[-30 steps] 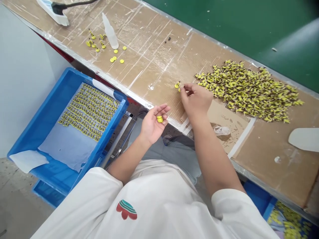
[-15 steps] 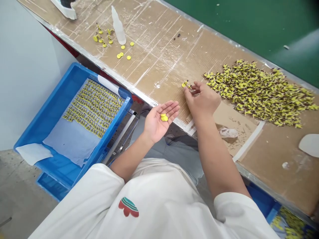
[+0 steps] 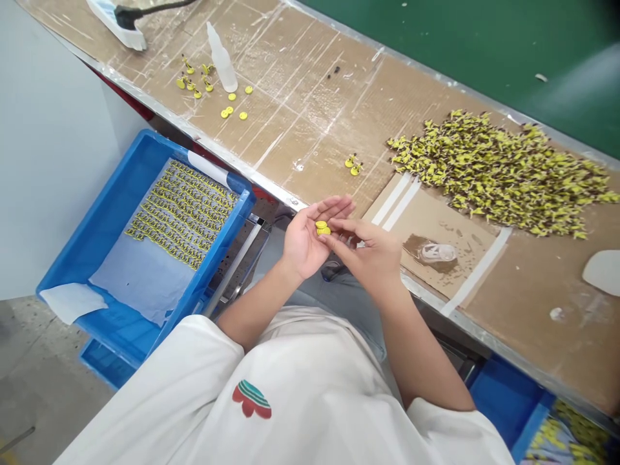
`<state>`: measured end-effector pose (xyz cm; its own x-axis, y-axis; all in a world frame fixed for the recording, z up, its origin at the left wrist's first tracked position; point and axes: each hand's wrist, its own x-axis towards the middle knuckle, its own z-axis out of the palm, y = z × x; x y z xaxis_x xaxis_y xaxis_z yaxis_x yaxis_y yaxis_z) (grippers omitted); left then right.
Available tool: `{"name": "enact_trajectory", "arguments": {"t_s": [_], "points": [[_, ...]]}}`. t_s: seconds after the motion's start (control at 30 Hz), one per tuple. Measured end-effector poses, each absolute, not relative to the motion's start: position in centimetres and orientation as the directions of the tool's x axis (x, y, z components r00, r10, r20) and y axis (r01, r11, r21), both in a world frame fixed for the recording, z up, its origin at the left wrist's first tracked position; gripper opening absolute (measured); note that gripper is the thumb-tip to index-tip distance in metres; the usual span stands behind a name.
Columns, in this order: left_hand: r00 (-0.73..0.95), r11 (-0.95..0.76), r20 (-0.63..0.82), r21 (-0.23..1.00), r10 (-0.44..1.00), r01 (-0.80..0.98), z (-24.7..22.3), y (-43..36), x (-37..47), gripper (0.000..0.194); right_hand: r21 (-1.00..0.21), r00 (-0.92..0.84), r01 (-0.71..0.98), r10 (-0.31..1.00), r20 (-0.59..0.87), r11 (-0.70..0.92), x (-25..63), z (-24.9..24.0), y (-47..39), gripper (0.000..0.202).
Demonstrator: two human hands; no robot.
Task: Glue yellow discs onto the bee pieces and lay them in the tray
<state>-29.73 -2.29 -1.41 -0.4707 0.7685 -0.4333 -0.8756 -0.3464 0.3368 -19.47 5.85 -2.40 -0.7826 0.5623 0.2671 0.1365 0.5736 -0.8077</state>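
My left hand point(image 3: 310, 239) is palm up and cupped, with several small round yellow discs point(image 3: 323, 227) stacked in it. Over that palm, my right hand point(image 3: 371, 252) pinches at the edge of the discs with thumb and forefinger; its other fingers are curled. Just beyond the hands, a couple of yellow discs with small dark-topped pieces standing on them point(image 3: 354, 166) sit on the cardboard-covered table point(image 3: 290, 123). To their right spreads a large heap of small yellow-and-dark pieces point(image 3: 494, 171).
A white squeeze bottle point(image 3: 223, 61) stands near loose yellow discs point(image 3: 243, 115) and several assembled pieces point(image 3: 194, 81). Left of the table, a blue tray point(image 3: 62, 258) holds rows of pieces on a sheet. A wet patch with a clear object point(image 3: 438, 252) lies at right. A power strip point(image 3: 130, 39) is far left.
My right hand has moved from the pieces on the table back and down to the discs in my left palm. Two assembled pieces now stand uncovered where it was.
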Motion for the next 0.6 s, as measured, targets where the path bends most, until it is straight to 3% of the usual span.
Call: {"name": "enact_trajectory", "arguments": {"t_s": [0.1,0.33,0.47,0.6], "points": [[-0.469,-0.341,-0.458,0.335,0.755,-0.878,-1.3,-1.7,-29.1,0.030,-0.817,-0.739,0.144,0.610,0.287,0.559,-18.7,-2.7,6.2,0.023],[-0.438,-0.361,-0.480,0.249,0.760,-0.899,-0.6,-0.8,-28.0,0.027,-0.626,-0.666,0.142,0.542,0.513,0.767,-16.7,-1.7,6.5,0.021],[-0.323,-0.162,-0.488,0.343,0.811,-0.925,-0.7,-1.1,-27.3,0.018,-0.623,-0.642,0.134,0.547,0.538,0.771,-15.1,-0.6,6.8,0.029],[-0.157,0.041,-0.412,0.434,0.898,-0.900,-1.1,-1.8,-26.7,0.021,-0.551,-0.677,0.095,0.460,0.575,0.829,-13.5,0.6,7.6,0.036]]}}
